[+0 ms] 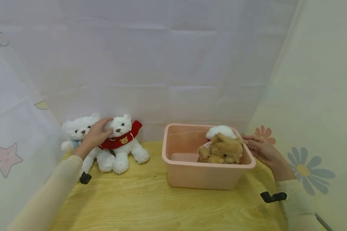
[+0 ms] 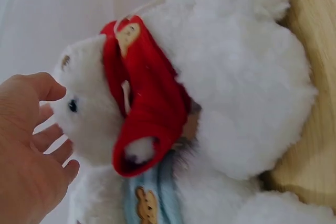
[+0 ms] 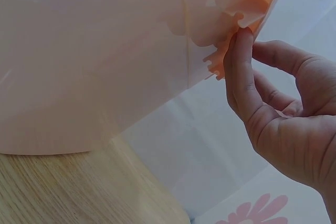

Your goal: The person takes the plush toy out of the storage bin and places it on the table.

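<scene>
Sitting at the left of the head frame, the white bear in a red shirt point(image 1: 120, 138) has the left hand point(image 1: 96, 136) on its head, fingers spread loosely and only touching the fur. A second white bear point(image 1: 76, 131) leans against it. Right of center, the right hand point(image 1: 261, 148), fingers relaxed, touches the pink tub point(image 1: 191, 173) at its rim; a brown bear point(image 1: 223, 149) sits inside, on the wooden table point(image 1: 150, 205).
</scene>
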